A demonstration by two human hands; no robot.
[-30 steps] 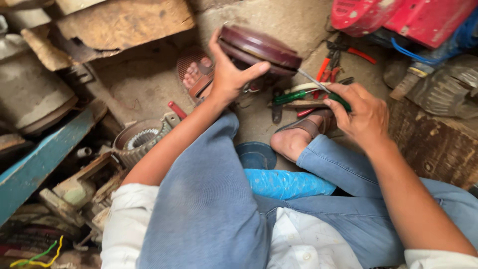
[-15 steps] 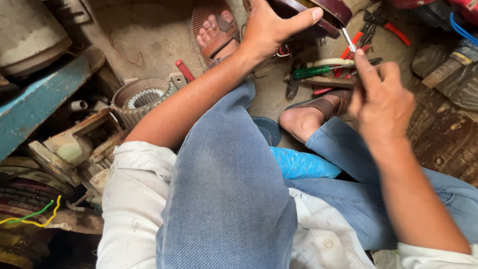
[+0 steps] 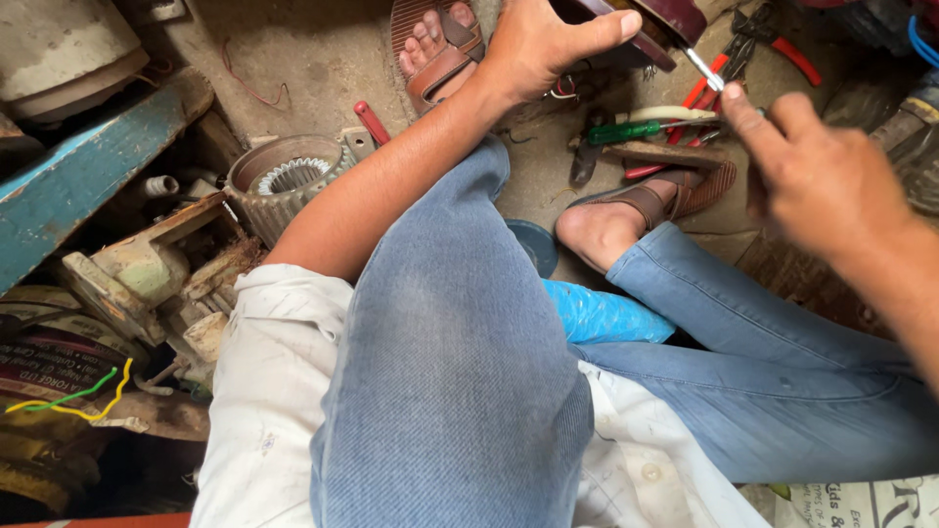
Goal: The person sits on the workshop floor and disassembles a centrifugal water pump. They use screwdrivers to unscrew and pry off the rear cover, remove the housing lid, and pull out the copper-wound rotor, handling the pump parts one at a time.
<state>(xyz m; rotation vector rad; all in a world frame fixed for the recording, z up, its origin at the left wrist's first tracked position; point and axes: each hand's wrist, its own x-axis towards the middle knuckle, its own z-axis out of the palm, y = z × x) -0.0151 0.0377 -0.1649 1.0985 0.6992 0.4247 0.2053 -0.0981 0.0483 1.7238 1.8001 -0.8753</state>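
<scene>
Head view looks down over a seated person's knees to a cluttered workshop floor. At the top edge the left hand (image 3: 533,44) grips a dark round cover (image 3: 675,20), thumb stretched along its rim and fingers wrapped behind, likely to keep it steady and tilted toward the tool. Most of the cover is cut off by the frame. The right hand (image 3: 812,176), blurred, pinches a thin metal screwdriver (image 3: 702,68) whose tip reaches up to the cover's underside; its fingers are closed on the handle. The two hands are near each other but not touching. On the floor between the sandalled feet lie a green-handled screwdriver (image 3: 626,130) and red-handled pliers (image 3: 782,49), close by. A toothed motor stator (image 3: 289,181) sits to the left, beside a blue plank (image 3: 59,205).
</scene>
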